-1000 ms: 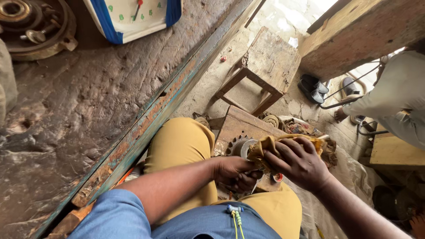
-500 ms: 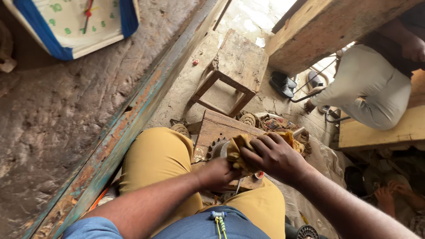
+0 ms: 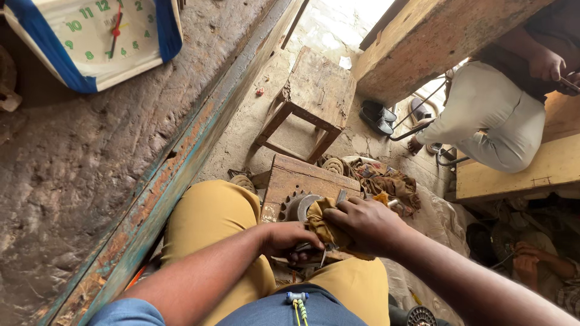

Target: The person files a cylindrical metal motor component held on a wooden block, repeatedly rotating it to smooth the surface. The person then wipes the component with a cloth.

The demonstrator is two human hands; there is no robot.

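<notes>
My left hand (image 3: 289, 239) grips a round toothed metal part (image 3: 297, 207) that rests on a small wooden block (image 3: 302, 177) between my knees. My right hand (image 3: 362, 223) presses a crumpled mustard-yellow rag (image 3: 324, 224) against the top of that part. The rag and my fingers hide most of the part; only its toothed rim and grey hub show on the left side.
A worn wooden bench (image 3: 90, 157) runs along my left with a blue-framed wall clock (image 3: 93, 36) on it. A wooden stool (image 3: 314, 93) stands ahead, black shoes (image 3: 377, 118) beyond. Another person (image 3: 501, 115) sits at right on a bench (image 3: 519, 172). Rags (image 3: 389, 181) lie by the block.
My right hand has pulled the rag down and closer to me over the metal part. The view has shifted slightly, showing more of the clock and the seated person.
</notes>
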